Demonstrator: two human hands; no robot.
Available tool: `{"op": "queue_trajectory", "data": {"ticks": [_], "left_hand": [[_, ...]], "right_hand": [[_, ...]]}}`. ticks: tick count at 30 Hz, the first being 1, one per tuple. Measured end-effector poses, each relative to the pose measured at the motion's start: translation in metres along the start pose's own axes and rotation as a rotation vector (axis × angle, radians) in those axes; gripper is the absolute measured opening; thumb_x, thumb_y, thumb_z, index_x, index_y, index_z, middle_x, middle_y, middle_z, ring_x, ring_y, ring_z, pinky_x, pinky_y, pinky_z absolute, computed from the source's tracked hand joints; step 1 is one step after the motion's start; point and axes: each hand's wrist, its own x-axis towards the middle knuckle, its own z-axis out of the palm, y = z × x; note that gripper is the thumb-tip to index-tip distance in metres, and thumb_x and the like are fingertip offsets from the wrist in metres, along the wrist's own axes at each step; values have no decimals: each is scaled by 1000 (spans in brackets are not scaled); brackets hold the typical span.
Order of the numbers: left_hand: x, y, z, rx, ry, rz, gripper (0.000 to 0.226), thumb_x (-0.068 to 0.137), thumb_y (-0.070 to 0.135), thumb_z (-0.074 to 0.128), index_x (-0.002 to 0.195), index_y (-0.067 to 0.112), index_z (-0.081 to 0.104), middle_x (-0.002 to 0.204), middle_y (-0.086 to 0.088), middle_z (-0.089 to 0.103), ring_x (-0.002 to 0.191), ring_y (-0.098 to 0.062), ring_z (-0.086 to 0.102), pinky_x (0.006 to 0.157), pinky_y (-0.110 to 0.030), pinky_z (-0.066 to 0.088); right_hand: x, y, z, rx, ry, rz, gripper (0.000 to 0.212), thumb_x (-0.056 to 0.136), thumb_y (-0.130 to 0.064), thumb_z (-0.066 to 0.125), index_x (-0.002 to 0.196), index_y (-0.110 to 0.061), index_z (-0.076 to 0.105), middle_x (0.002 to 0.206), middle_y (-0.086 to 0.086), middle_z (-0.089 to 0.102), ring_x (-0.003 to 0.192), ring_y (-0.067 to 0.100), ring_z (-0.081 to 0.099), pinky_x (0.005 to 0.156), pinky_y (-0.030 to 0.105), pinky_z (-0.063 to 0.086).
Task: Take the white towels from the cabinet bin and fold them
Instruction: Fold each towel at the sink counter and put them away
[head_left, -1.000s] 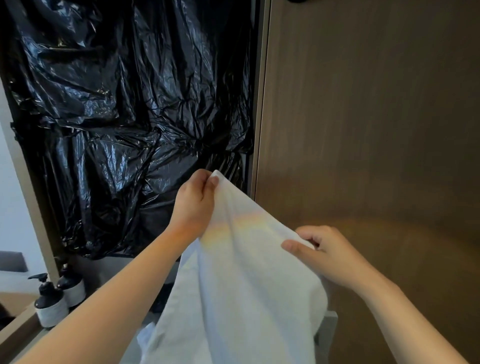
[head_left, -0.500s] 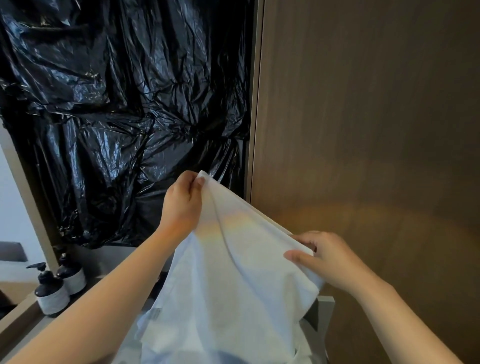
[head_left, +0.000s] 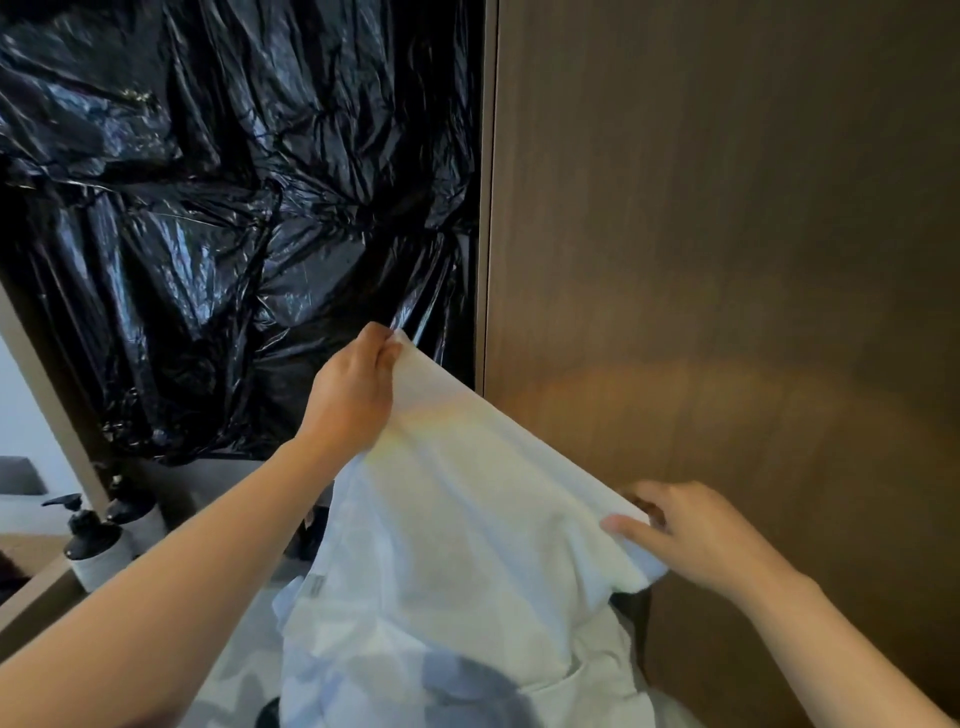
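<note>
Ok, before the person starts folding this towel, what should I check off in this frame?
1. The left hand pinches the top corner of the white cloth towel: ok.
2. The right hand grips the towel's upper edge, thumb in front: ok.
3. The edge between the two hands runs straight, without sag: ok.
4. The towel's lower part hangs free of whatever lies below: cannot tell; it bunches up at the bottom of the frame.
5. The dark pump bottles stand apart from the towel, at the far left: ok.
</note>
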Motion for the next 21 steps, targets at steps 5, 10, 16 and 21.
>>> {"op": "queue_trajectory", "data": {"ticks": [5,10,16,21], "left_hand": [[-3,-3,1,7,4,17,18,104,28,35,98,16,48,73,-1,55,67,-26,54,62,-44,46],[0,-11,-3,24,48,-11,19,104,25,34,102,15,50,75,-3,57,67,-24,54,64,-47,47],[-4,-20,0,32,53,-24,18,104,25,34,100,16,50,75,-4,58,67,-23,55,63,-45,46],[-6,-21,-2,9,76,-23,19,104,26,34,100,16,50,77,-5,58,67,-23,55,64,-47,48]], "right_hand": [[-5,8,-3,109,68,-19,34,92,-50,57,121,-35,61,111,-13,66,88,1,60,70,13,48],[-9,8,-5,184,160,-105,16,89,-50,60,79,-37,64,77,-14,64,73,3,59,56,13,40],[-18,17,-8,-31,196,-95,34,84,-64,46,62,-39,51,68,-13,53,67,2,52,56,14,28],[-11,27,-10,-187,195,-54,35,92,-60,38,84,-33,59,83,-14,57,76,2,53,64,10,35]]}}
